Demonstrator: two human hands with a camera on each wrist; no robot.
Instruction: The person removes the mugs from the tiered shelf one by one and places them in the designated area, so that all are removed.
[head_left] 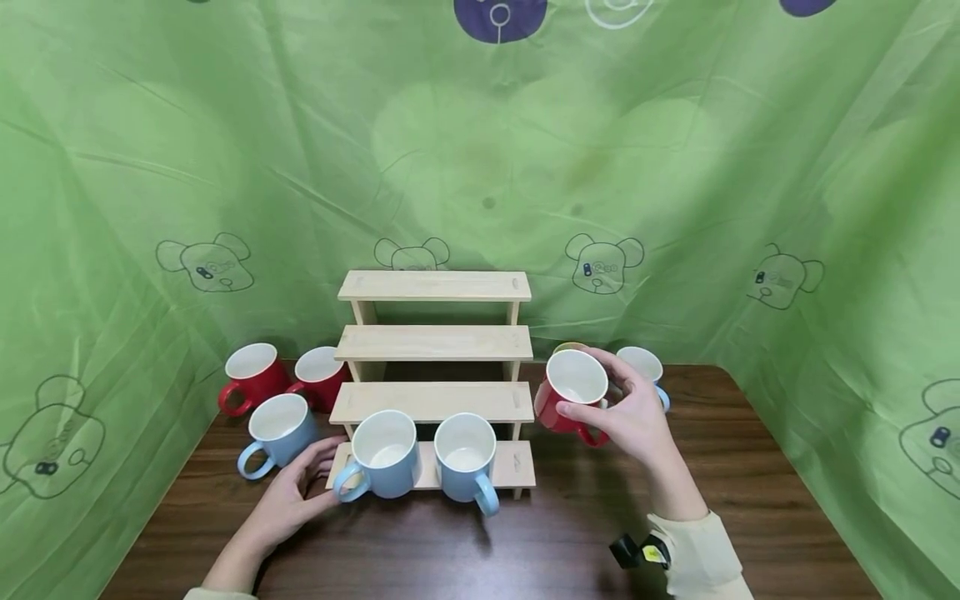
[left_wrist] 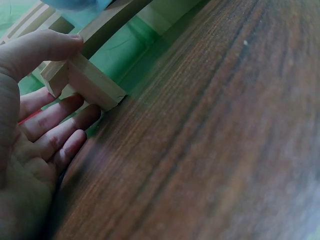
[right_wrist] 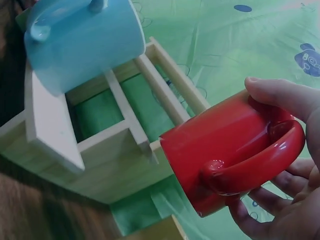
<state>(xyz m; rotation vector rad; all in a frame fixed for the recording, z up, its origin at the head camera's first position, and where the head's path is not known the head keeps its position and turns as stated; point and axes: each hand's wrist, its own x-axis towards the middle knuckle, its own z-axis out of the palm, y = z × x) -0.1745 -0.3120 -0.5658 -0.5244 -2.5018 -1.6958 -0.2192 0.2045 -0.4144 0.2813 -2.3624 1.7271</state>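
My right hand (head_left: 630,412) grips a red mug (right_wrist: 225,150) with a white inside, held up beside the right end of a stepped wooden stand (head_left: 431,402). Thumb and fingers span the mug's body near its rim, and the handle points toward me. My left hand (left_wrist: 37,115) holds the left end of the stand's lowest step, thumb on the top edge and fingers at the end and below. Two light blue mugs stand on that step: the left mug (head_left: 386,458) with its handle to the left, the right mug (head_left: 463,462) with its handle toward the front.
Left of the stand are two red mugs (head_left: 258,379) and a blue mug (head_left: 283,433) on the dark wooden table (head_left: 420,550). Behind the held mug shows a yellow rim (head_left: 572,345). Another blue-handled mug (head_left: 643,364) stands at the back right. Green cloth (head_left: 480,167) encloses the table.
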